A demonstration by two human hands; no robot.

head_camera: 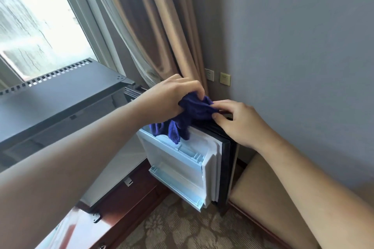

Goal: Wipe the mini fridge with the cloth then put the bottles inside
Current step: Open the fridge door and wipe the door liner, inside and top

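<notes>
- Setting: a room corner with a bright window (34, 22), tan curtains (162, 26), a grey-blue wall (293, 36) bearing two wall plates (209, 74), and patterned carpet (182, 228) below.
- Mini fridge (60, 95): a dark cabinet seen from above, with a row of vent slots along its rear edge; it sits on a reddish wooden unit (131, 194).
- Fridge door (212, 168): swung open and upright, with the white inner liner facing the viewer and the dark outer skin towards the wall. Two pale-blue door shelves (182, 153) run across it, one above the other.
- Cloth (194, 111): dark blue and bunched, lying on the door's top edge. Its long axis follows that edge, and its loose end hangs down over the liner at the left.
- Left hand (172, 95): grip clenched round the upper bunch of the cloth, knuckles up.
- Right hand (236, 121): thumb and fingertips pinch the cloth's right end on the door's top edge.
- A beige cushioned seat (263, 188) stands just beside the door's outer face.
</notes>
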